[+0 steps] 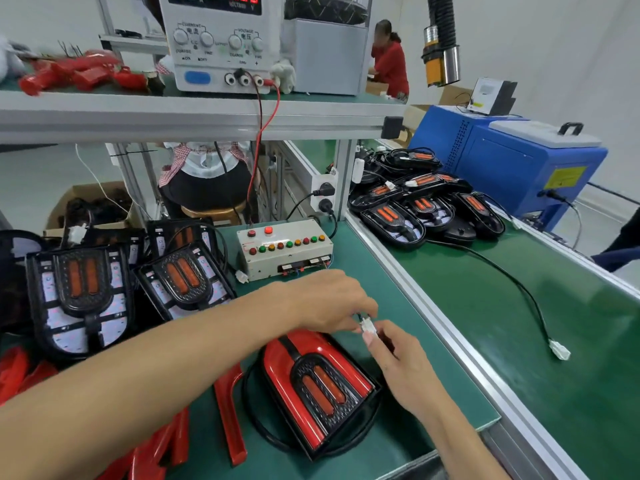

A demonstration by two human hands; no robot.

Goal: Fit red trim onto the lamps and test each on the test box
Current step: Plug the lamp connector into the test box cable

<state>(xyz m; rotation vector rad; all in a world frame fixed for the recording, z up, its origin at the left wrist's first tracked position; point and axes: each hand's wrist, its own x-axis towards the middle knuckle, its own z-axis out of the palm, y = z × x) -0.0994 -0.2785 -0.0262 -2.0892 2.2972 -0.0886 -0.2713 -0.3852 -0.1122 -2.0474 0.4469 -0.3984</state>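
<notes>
Both hands pinching the white connector (367, 328) over the trimmed lamp (320, 388).
Light, small, brittle plastic: your left hand (332, 299) and right hand (398, 358) should grip its body, not the wires.

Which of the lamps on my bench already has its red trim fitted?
The lamp lying nearest you, just below both hands: red trim covers its face. The lamps stacked at left still show bare white boards in black frames.
</notes>
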